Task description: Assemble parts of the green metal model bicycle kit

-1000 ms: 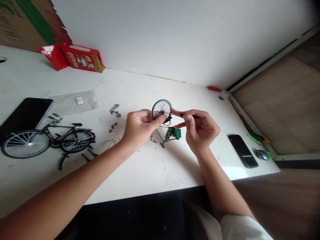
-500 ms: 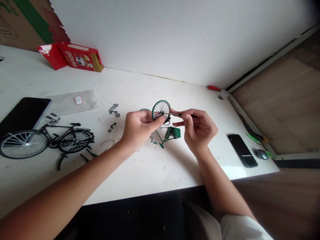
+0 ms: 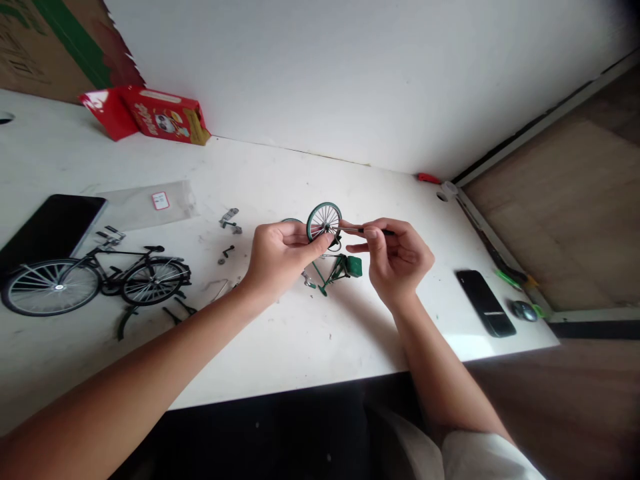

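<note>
My left hand (image 3: 280,257) is closed on a small green model bicycle (image 3: 334,268), with its spoked green wheel (image 3: 324,221) standing up above my thumb. My right hand (image 3: 397,260) pinches a thin dark screwdriver (image 3: 367,231) whose tip meets the wheel's hub. The bicycle's green frame and rear rack hang between my two hands, just above the white table (image 3: 300,333). A second green wheel is mostly hidden behind my left hand.
A black model bicycle (image 3: 95,277) lies at the left with loose black parts (image 3: 150,317) beside it. Also there: a tablet (image 3: 47,230), a clear bag (image 3: 147,203), small metal pieces (image 3: 229,220), a red box (image 3: 163,115), a black phone (image 3: 486,302) and a mouse (image 3: 524,310).
Both hands stay on the green bicycle and screwdriver. The view has shifted slightly; the wheel and hands sit almost where they were.
</note>
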The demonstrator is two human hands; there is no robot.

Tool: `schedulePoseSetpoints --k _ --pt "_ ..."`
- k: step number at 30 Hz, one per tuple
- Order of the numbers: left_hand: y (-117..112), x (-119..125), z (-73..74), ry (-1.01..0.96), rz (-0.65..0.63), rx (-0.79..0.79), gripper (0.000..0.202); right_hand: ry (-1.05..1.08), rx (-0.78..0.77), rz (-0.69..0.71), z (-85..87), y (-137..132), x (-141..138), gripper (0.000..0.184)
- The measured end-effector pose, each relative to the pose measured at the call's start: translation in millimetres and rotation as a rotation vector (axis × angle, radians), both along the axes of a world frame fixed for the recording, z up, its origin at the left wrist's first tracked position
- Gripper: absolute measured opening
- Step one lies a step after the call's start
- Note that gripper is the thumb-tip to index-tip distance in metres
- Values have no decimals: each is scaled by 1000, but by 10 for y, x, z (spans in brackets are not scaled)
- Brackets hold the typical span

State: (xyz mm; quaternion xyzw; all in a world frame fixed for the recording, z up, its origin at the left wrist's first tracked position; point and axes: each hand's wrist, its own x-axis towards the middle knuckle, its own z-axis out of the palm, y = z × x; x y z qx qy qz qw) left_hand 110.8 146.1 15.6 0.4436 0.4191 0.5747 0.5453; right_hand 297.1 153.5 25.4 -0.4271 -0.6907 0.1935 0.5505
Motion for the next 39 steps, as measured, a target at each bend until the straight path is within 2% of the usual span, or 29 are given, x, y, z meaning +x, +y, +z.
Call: schedulePoseSetpoints --k 5,8,10,16,17,19,20,22,27,30,34,36,39 --pt "-11 -5 14 46 36 24 27 -99 149 -38 37 -39 9 6" --pt "-17 -12 27 109 78 71 23 -273 263 -48 41 -52 45 13" --pt "-24 -17 39 144 100 99 22 -339 287 -73 36 -46 73 13" --pt "-68 -33 78 345 207 260 15 -435 403 -142 23 12 148 6" --pt "-75 -34 80 380 226 282 14 -466 417 -163 16 23 157 9" --pt "-84 -34 79 424 253 316 13 -514 426 -201 -2 40 165 30" --pt "-85 -34 77 434 264 327 13 -530 420 -205 -10 45 162 39" --pt "-77 -39 75 443 287 339 12 -553 385 -180 -16 46 145 43" --pt "-25 -89 78 483 335 361 14 -599 237 -38 26 26 76 24" --pt "-2 -123 67 534 359 390 15 -557 190 32 13 35 66 33" --pt "6 -136 42 571 364 403 18 -493 72 41 -75 73 73 51" --pt "1 -123 34 556 362 421 16 -507 28 39 -113 86 64 52" --pt "-13 -95 30 544 349 436 14 -548 -1 50 -133 75 32 45"
